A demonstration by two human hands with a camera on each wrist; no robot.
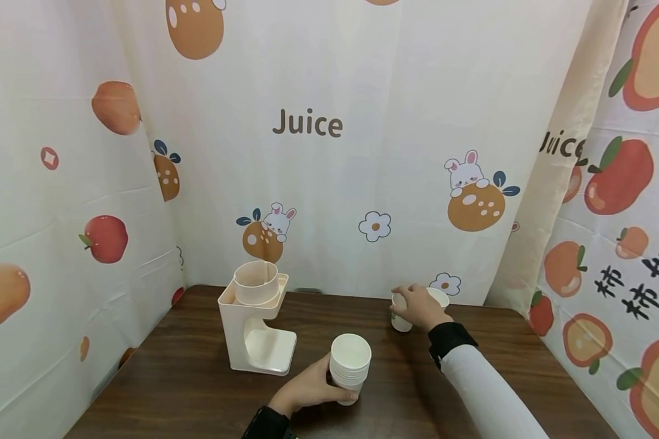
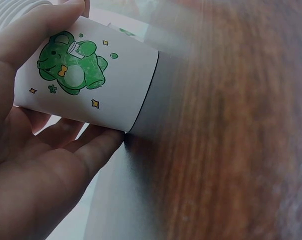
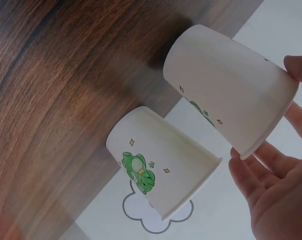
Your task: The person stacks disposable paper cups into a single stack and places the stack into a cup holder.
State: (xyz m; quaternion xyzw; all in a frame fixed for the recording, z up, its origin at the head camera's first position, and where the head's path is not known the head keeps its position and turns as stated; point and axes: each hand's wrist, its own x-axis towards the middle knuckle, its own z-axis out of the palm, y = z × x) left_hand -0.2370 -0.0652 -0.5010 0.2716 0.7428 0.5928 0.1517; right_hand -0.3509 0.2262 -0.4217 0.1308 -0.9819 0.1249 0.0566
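Observation:
A stack of white paper cups (image 1: 350,370) stands near the front of the table, and my left hand (image 1: 306,389) grips it low on the side. In the left wrist view, a green bear print shows on the lowest cup (image 2: 115,70), between thumb and fingers. Far back on the right, my right hand (image 1: 419,306) holds a single paper cup (image 3: 231,85) near its rim, thumb on one side and fingers on the other. Beside it a second paper cup (image 3: 166,162) stands upright, partly hidden by the hand in the head view. Whether the held cup touches the table I cannot tell.
A cream plastic stand (image 1: 235,335) with a round tube (image 1: 255,283) in its top stands at the left of the dark wooden table (image 1: 187,378). Fruit-printed curtains (image 1: 329,183) close off the back and both sides.

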